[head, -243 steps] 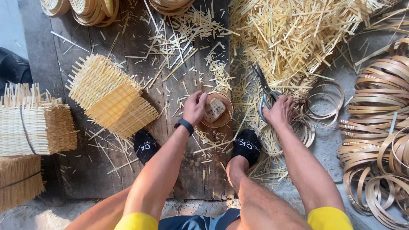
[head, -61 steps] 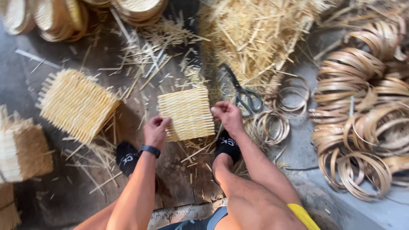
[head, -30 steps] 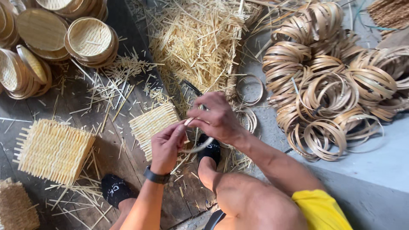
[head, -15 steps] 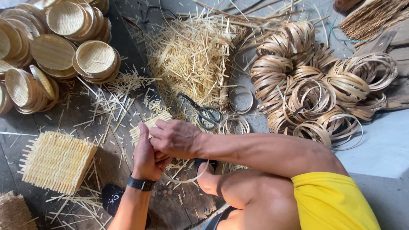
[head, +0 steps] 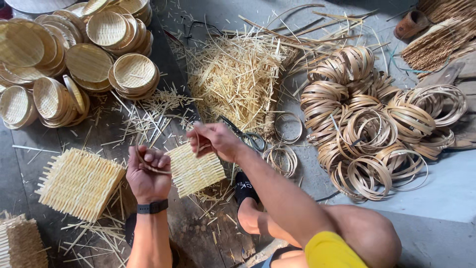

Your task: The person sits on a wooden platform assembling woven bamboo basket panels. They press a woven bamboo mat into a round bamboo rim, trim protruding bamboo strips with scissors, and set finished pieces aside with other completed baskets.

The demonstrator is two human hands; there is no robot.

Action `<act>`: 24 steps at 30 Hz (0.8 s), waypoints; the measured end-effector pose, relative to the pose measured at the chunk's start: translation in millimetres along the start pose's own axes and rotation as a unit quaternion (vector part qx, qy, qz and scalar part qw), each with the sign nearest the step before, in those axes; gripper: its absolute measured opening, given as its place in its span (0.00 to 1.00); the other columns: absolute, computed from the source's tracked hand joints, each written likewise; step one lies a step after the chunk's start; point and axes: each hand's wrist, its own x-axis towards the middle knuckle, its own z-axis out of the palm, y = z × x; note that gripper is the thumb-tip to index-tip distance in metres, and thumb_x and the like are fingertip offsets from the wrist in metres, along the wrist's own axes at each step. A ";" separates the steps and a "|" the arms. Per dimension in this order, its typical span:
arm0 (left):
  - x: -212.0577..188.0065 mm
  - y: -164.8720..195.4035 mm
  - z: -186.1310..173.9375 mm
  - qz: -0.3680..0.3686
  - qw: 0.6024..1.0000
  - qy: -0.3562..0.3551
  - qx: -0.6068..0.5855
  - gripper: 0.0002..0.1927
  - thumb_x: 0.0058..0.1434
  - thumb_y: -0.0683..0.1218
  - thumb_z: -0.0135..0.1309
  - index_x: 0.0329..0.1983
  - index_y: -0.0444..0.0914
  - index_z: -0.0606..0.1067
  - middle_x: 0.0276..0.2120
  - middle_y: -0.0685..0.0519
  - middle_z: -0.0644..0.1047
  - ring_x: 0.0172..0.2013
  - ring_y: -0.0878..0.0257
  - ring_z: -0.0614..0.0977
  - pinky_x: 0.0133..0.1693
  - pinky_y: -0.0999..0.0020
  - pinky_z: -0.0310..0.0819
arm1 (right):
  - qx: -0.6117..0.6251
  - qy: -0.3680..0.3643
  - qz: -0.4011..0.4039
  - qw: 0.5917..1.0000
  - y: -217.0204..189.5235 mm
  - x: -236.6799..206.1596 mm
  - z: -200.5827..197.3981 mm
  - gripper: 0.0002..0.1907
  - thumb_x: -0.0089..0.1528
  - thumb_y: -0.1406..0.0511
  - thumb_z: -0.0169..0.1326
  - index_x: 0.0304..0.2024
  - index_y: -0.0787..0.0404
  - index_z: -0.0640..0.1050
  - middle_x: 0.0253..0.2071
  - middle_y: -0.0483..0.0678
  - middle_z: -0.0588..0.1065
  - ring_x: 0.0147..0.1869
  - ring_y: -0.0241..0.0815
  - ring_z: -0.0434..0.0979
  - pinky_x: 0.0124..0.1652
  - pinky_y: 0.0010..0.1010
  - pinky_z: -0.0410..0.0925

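Over the plank floor (head: 148, 218) we now hold our hands apart, left hand (head: 147, 171) and right hand (head: 214, 140) each pinching an end of a thin bamboo strip (head: 163, 166) above the woven mat (head: 194, 169), scissors (head: 245, 136) just beyond.

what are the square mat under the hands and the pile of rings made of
Square mat: seemingly woven bamboo or similar split slats, pale, unfinished; strip ends stick out at the edges. Rings: thin bent strips of likely the same wood, tan, matte, coiled into hoops.
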 end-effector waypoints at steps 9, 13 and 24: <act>14.0 11.6 -14.8 -0.184 0.964 -0.003 0.193 0.20 0.70 0.49 0.49 0.20 0.43 0.69 0.12 0.62 0.63 0.13 0.71 0.60 0.14 0.75 0.53 | 0.136 -0.041 0.090 0.986 56.1 10.9 -28.8 0.19 0.66 0.56 0.60 0.27 0.63 0.78 0.14 0.35 0.57 0.17 0.27 0.54 0.18 0.22 0.50; 11.6 7.6 -19.0 -0.133 0.967 0.006 0.216 0.19 0.68 0.46 0.52 0.19 0.45 0.68 0.11 0.63 0.60 0.11 0.73 0.56 0.12 0.76 0.47 | 0.121 -0.071 0.098 0.985 61.3 12.9 -28.0 0.20 0.65 0.55 0.61 0.25 0.61 0.78 0.13 0.33 0.55 0.15 0.27 0.54 0.16 0.22 0.50; 37.8 -17.0 -84.3 -0.028 0.965 0.188 0.181 0.05 0.63 0.45 0.57 0.33 0.44 0.73 0.18 0.63 0.66 0.17 0.72 0.63 0.18 0.76 0.54 | -0.218 0.171 0.014 0.961 107.7 26.2 -75.5 0.11 0.58 0.65 0.63 0.41 0.63 0.83 0.30 0.46 0.80 0.28 0.32 0.78 0.25 0.24 0.74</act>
